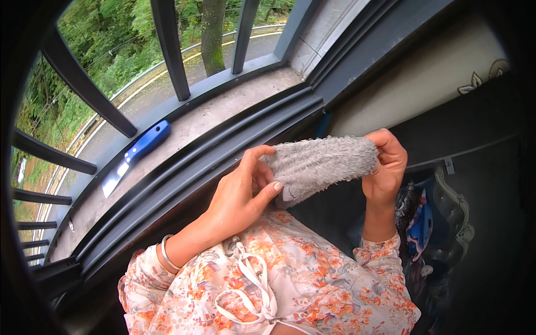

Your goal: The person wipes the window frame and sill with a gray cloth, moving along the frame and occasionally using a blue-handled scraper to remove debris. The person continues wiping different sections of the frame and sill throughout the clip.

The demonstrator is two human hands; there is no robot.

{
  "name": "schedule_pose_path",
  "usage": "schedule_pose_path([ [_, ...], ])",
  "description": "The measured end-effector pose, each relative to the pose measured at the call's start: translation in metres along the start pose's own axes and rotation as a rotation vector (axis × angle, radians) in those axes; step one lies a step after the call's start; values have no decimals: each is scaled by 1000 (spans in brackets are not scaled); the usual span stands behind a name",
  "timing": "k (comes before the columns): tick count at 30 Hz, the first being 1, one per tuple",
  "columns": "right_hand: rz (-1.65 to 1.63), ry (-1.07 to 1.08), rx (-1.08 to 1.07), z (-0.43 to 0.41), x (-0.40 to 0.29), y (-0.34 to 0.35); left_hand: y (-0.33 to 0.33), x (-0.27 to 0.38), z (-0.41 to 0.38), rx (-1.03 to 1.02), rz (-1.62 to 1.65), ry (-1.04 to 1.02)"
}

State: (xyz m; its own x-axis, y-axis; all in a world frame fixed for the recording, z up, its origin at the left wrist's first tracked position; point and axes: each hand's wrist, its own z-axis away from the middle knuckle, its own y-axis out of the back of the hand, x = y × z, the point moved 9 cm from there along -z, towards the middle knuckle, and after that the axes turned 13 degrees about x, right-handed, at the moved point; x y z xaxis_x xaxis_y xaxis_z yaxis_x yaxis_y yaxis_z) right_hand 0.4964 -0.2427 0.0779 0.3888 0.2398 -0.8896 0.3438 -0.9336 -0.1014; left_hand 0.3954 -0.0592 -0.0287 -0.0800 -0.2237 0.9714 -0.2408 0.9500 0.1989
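Observation:
A fluffy grey cloth [324, 165], folded into a long pad, is stretched between both hands above my lap. At its left end my left hand [247, 190] grips it, thumb at the lower edge and fingers above and behind. My right hand [385, 165] pinches the right end, its fingertips partly hidden behind the cloth. On the stone window ledge at the left lies a tool with a blue handle [147, 141] and a shiny metal blade [115, 180], a scraper or knife; neither hand touches it.
Dark metal window tracks [201, 155] run diagonally beside my left arm. Dark bars [171, 50] stand along the ledge's outer edge, with a road and trees beyond. A pale curtain or wall covering [423, 79] is at upper right. Below it is a chair or sofa with an ornate frame [460, 209], with items on it.

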Motion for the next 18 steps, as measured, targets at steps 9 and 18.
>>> schedule_pose_path([
  [9, 241, 28, 99, -27, 9, 17, 31, 44, 10, 265, -300, -354],
  [18, 910, -67, -113, -15, 55, 24, 37, 6, -1, 295, 712, 187],
])
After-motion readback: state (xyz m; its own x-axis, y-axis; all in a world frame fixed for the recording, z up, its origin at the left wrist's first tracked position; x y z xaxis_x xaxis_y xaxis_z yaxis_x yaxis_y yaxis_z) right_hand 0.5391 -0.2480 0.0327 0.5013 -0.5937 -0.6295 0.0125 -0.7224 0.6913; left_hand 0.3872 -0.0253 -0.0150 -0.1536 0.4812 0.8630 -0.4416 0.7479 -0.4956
